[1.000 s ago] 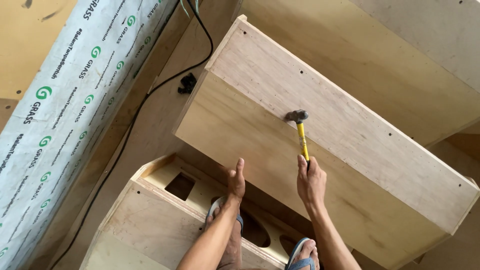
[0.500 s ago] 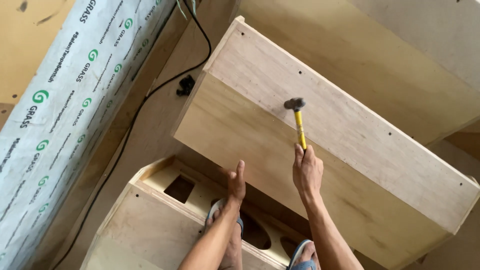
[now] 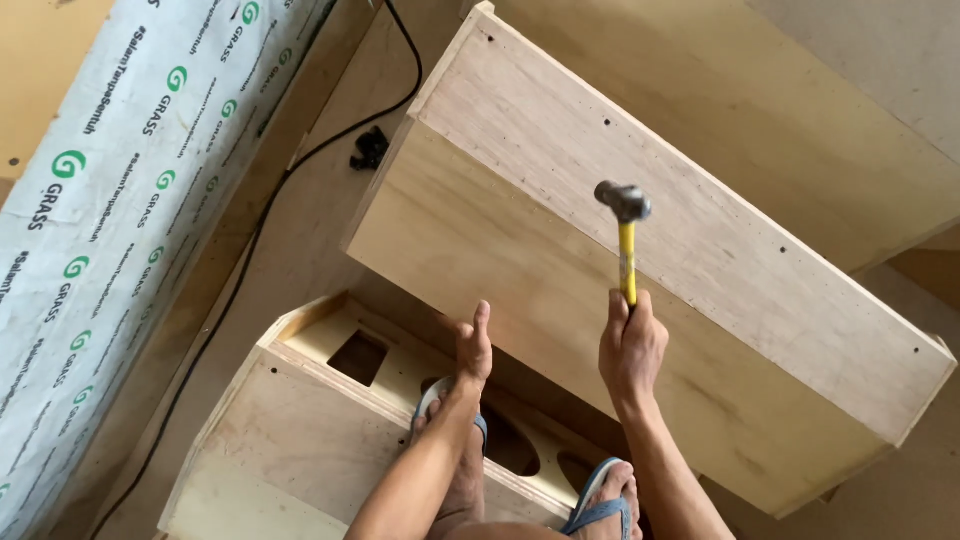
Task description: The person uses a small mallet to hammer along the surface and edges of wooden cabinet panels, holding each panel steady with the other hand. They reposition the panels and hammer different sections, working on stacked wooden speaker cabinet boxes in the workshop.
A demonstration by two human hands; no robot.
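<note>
Bare plywood-coloured floor (image 3: 300, 250), carrying everything in view. On it, far and right, a large plywood box (image 3: 560, 250) lying flat. Near and left, a smaller plywood box (image 3: 290, 440) with cut-out holes. Along the left edge, a long roll in white printed wrapping (image 3: 120, 190). Between roll and boxes, a black cable (image 3: 250, 250) trailing near to far, with a small black object (image 3: 369, 149), perhaps a plug, just beside it.
</note>
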